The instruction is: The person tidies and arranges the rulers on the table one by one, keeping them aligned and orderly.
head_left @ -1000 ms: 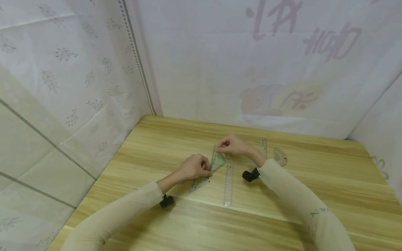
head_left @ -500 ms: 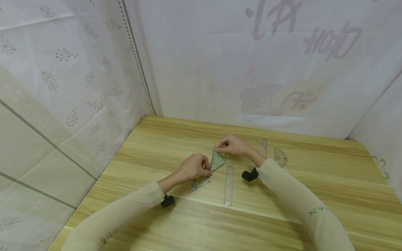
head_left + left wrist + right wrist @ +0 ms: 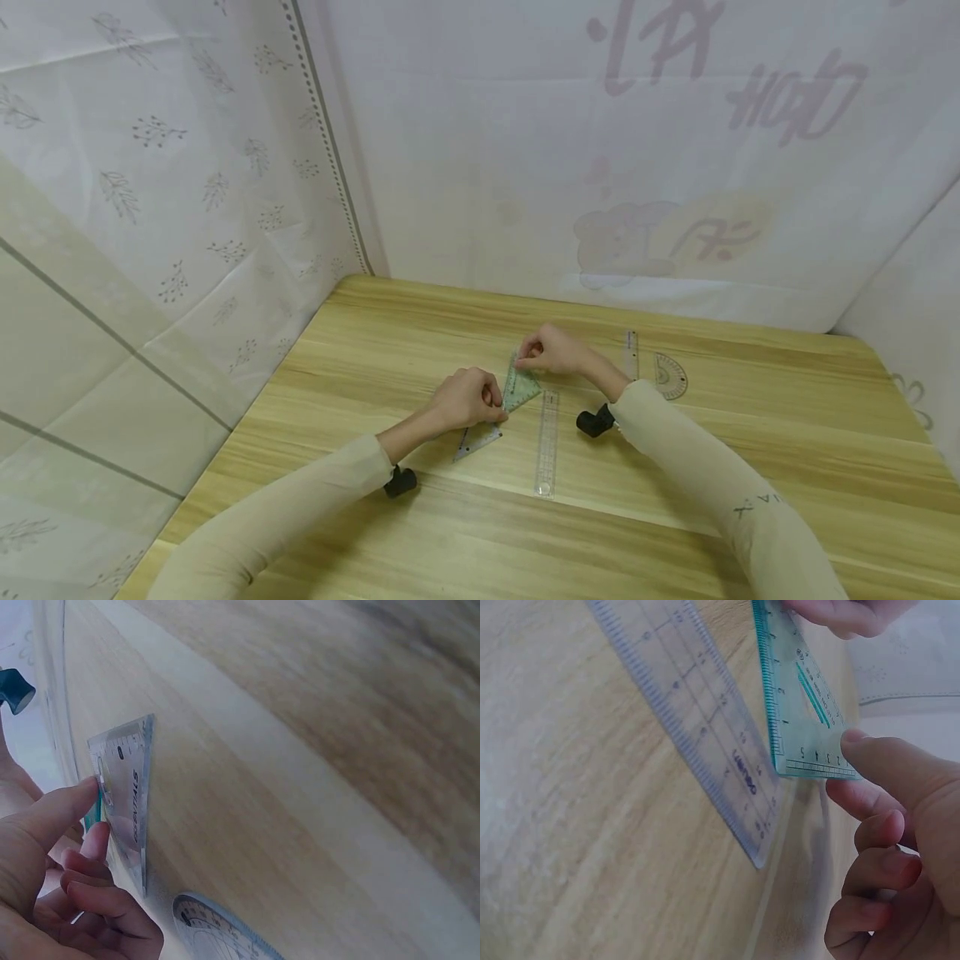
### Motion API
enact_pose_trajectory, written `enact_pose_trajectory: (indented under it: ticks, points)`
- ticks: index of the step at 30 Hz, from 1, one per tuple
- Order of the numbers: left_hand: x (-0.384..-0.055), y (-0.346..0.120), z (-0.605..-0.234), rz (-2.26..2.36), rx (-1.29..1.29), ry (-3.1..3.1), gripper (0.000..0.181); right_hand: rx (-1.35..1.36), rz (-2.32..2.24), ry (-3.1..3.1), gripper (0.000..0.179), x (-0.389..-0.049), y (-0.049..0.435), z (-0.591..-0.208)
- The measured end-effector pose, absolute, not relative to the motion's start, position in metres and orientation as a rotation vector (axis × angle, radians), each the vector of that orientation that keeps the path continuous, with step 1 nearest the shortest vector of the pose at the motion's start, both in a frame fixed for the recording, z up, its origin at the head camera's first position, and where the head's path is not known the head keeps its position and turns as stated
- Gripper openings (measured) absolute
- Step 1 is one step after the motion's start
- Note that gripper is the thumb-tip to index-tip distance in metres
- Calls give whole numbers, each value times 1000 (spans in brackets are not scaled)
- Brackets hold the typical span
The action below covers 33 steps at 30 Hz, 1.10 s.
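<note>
Both hands hold a green see-through set square [image 3: 522, 389] by opposite corners, tilted above the table. My left hand [image 3: 465, 398] pinches its near corner between thumb and forefinger. At the far corner, the thumb and forefinger of my right hand [image 3: 557, 350] pinch it, the other fingers curled in, as the right wrist view shows. Below the left hand lies a clear set square [image 3: 133, 796] marked "ESSENTIALS", partly hidden in the head view. A clear ruler [image 3: 547, 446] lies just right of the green one, and overlaps close beside it in the right wrist view.
A clear protractor [image 3: 671, 377] and another ruler [image 3: 631, 354] lie beyond the right forearm. Another protractor [image 3: 214, 930] shows at the bottom of the left wrist view. Black devices [image 3: 595, 421] sit at both wrists. Printed curtains [image 3: 480, 167] enclose the wooden table [image 3: 750, 433].
My right hand and the green set square's far corner have shifted very slightly toward the person. The left hand keeps its place and both grips stay the same.
</note>
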<state>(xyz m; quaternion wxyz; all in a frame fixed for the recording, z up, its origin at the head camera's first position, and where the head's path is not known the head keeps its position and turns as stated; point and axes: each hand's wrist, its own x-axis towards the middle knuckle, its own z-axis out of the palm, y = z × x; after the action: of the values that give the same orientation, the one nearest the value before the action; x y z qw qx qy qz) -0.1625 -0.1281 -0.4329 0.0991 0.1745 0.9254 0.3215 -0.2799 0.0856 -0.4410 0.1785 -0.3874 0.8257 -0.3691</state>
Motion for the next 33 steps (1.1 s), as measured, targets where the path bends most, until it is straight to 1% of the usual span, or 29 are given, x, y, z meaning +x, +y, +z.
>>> enact_pose_trajectory:
  ticks: [10, 15, 21, 28, 33]
  points:
    - [-163, -128, -433, 944, 495, 2747, 19, -1059, -987, 2388, 12, -280, 82, -444]
    - [-163, -131, -434, 1040, 464, 2716, 22, -1051, -1006, 2416, 13, -282, 83, -444]
    - [-167, -135, -434, 1156, 485, 2709, 23, -1124, -1122, 2344, 22, -286, 90, -443]
    - [-168, -138, -434, 1212, 514, 2706, 28, -1172, -1175, 2295, 23, -286, 97, -446]
    - [-168, -140, -435, 1217, 534, 2705, 28, -1183, -1186, 2304, 25, -283, 106, -444]
